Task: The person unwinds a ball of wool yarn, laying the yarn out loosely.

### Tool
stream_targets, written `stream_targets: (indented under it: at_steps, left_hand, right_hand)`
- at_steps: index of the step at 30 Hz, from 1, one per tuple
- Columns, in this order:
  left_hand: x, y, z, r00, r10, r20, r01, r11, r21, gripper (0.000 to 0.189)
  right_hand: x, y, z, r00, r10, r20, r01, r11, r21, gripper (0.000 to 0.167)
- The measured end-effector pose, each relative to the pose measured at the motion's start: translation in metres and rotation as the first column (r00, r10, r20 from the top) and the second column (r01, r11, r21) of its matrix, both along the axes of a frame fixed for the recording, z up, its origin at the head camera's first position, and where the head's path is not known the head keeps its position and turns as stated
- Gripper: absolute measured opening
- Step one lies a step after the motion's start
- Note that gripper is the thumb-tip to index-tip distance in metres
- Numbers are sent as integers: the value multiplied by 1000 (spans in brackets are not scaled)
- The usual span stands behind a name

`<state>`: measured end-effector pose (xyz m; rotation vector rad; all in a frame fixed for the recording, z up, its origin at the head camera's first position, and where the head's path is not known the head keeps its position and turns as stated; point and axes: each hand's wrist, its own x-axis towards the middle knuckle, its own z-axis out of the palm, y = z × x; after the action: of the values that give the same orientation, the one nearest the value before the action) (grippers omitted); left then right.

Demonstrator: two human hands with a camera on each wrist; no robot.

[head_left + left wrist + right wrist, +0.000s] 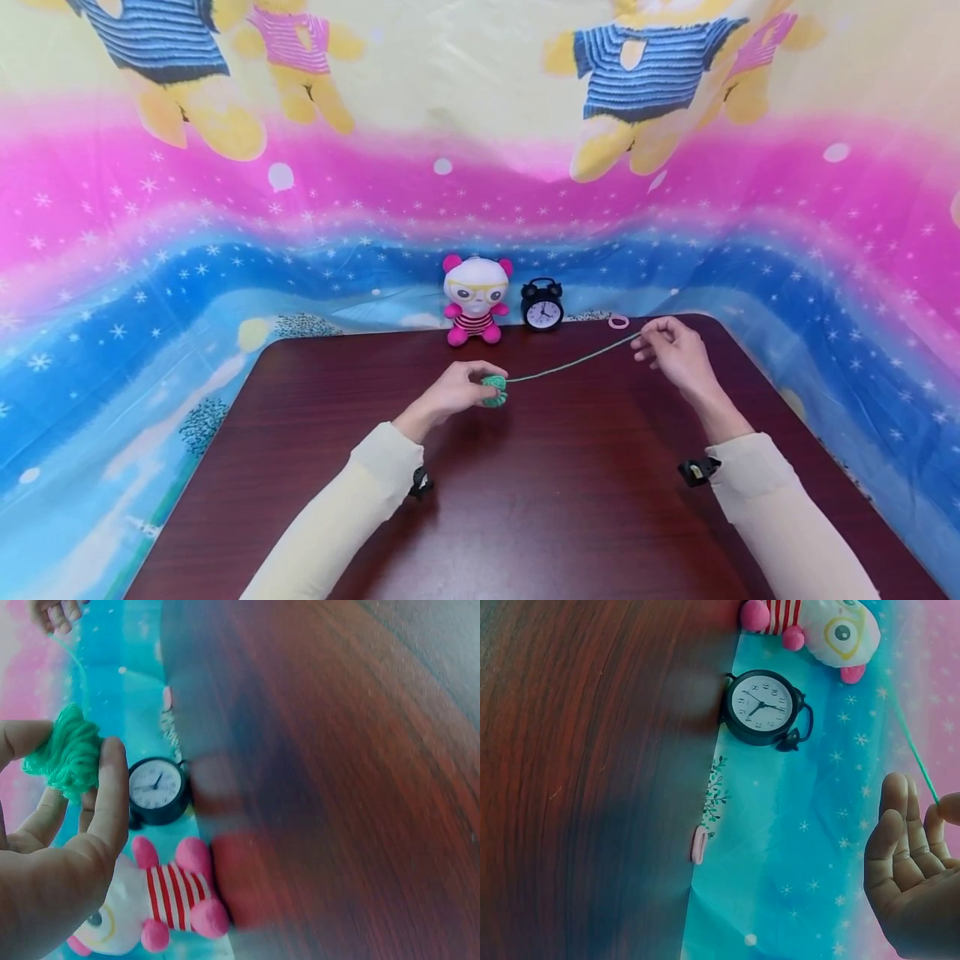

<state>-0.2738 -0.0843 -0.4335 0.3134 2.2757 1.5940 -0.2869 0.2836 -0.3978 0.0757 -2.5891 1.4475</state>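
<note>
Stretching green yarn across the middle of the head view: my left hand [457,387], just below centre, pinches the small yarn ball [493,392] in its fingers, and my right hand [677,350], right of centre, pinches the strand [566,365] near its end. I'd go light on the left so the wraps don't squash, pull slow and even with the right, and mind the black twin-bell alarm clock [543,305] behind, just right of centre.
</note>
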Motion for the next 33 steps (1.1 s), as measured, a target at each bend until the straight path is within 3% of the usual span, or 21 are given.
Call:
stream_targets:
  at_steps: [7,20,28,33]
  left_hand:
    - [2,-20,5,1000,11,17,-12,998,60,39]
    - [4,-55,7,996,-75,-38,79,992,101,50]
    - [5,-66,5,998,-53,-20,54,995,89,52]
    - [4,-70,1,999,-43,-9,44,994,97,43]
  right_hand:
    - [0,2,1,1000,-8,-2,8,1000,-3,35]
    - [-1,9,-1,1000,-30,-6,30,999,-16,34]
    - [-1,9,1,999,-42,-6,42,999,-14,34]
    - [-1,10,0,999,-52,3,52,998,-24,32]
